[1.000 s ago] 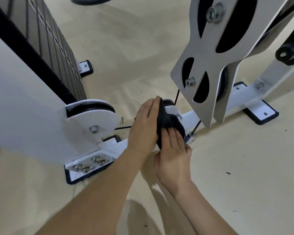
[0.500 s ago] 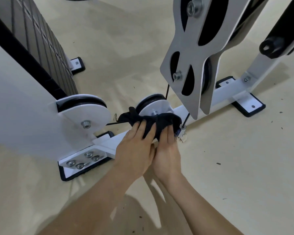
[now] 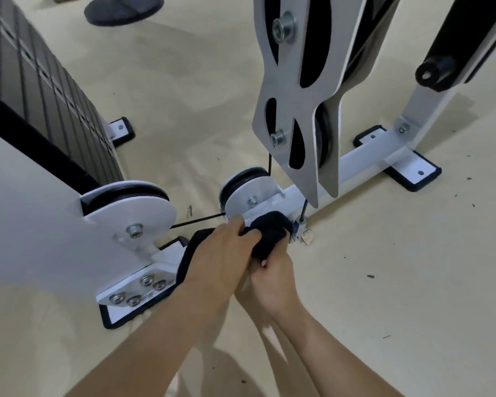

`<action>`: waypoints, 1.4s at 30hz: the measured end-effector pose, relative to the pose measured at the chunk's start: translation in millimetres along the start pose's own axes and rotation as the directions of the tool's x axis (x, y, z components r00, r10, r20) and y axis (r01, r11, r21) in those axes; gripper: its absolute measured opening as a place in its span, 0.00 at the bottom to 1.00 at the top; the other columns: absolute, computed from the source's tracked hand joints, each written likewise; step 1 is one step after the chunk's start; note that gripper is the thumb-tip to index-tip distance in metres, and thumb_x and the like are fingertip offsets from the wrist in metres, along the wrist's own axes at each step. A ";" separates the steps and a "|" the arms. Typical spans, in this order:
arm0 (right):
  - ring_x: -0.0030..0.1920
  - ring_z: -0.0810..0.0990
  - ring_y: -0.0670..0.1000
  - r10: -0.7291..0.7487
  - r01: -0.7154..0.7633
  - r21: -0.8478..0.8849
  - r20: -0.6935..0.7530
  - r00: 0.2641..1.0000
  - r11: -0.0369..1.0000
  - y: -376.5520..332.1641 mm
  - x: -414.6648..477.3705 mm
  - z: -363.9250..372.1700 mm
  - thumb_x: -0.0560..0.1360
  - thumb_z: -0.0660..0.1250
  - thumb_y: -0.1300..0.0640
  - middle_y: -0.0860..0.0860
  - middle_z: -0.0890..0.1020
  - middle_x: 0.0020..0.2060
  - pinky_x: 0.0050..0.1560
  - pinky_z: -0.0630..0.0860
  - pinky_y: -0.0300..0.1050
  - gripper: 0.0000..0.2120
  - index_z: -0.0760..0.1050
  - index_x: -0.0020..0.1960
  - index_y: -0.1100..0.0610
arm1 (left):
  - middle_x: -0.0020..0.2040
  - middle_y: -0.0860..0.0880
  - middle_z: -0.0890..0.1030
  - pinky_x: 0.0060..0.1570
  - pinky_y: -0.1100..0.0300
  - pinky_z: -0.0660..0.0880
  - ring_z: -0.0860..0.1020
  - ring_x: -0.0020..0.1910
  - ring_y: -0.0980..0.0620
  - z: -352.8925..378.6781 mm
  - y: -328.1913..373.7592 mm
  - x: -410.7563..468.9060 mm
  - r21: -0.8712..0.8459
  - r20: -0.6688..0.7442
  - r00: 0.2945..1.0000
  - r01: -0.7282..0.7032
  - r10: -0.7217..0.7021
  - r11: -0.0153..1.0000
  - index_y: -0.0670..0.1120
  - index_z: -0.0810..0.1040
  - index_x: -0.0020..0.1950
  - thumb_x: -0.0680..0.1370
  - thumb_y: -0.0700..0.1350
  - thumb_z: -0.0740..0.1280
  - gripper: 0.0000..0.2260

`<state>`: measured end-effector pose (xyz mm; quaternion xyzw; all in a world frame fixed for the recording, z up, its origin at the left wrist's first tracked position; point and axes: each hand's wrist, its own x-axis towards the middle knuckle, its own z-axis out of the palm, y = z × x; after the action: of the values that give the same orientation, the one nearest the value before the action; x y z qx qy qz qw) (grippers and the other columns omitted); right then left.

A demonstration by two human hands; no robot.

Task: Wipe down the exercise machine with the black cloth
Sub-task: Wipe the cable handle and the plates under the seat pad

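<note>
Low in the middle of the frame, both hands gripped the black cloth against the machine's white bar: the left hand closed over it, the right hand pinching beneath. Firm, overlapping strokes would probably clean best, clear of the cable.

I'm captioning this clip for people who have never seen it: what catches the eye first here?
Two bare hands meet at the centre, the left hand and right hand both gripping a black cloth pressed against the white base bar by the small pulley. Above them hangs a big grey slotted plate, and at far left stands the dark weight stack.
</note>
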<state>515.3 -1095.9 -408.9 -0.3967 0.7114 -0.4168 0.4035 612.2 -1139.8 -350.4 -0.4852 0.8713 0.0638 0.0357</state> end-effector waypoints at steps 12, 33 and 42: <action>0.57 0.72 0.54 -0.222 0.200 -0.254 -0.060 0.973 0.946 17.2 -13.5 -6.0 0.68 0.59 0.62 0.54 0.76 0.57 0.59 0.70 0.44 0.25 0.67 0.66 0.61 | 0.32 0.47 0.73 0.23 0.61 0.54 0.72 0.22 0.47 7.3 -0.4 -7.7 0.215 0.093 0.985 -0.159 0.142 0.963 0.45 0.78 0.39 0.57 0.43 0.81 0.16; 0.60 0.78 0.54 0.326 -0.325 0.516 0.093 0.941 0.793 0.6 8.7 25.1 0.68 0.64 0.55 0.56 0.78 0.61 0.63 0.75 0.56 0.40 0.53 0.77 0.51 | 0.75 0.47 0.65 0.67 0.47 0.69 0.63 0.73 0.47 24.3 -31.9 -49.4 -0.054 0.002 0.993 -0.115 0.116 0.992 0.47 0.65 0.76 0.63 0.32 0.67 0.40; 0.51 0.83 0.54 0.402 -0.647 0.632 0.509 0.761 0.426 -0.8 -18.9 44.0 0.80 0.56 0.61 0.59 0.85 0.50 0.50 0.80 0.49 0.14 0.78 0.59 0.60 | 0.69 0.46 0.73 0.63 0.49 0.73 0.75 0.65 0.47 18.0 -33.2 -78.8 0.026 -0.011 0.999 -0.033 0.034 0.999 0.44 0.78 0.64 0.62 0.36 0.65 0.29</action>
<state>562.0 -1091.1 -418.0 0.0098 0.4796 -0.4719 0.7397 681.9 -1088.3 -361.0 -0.4705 0.8803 0.0502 0.0359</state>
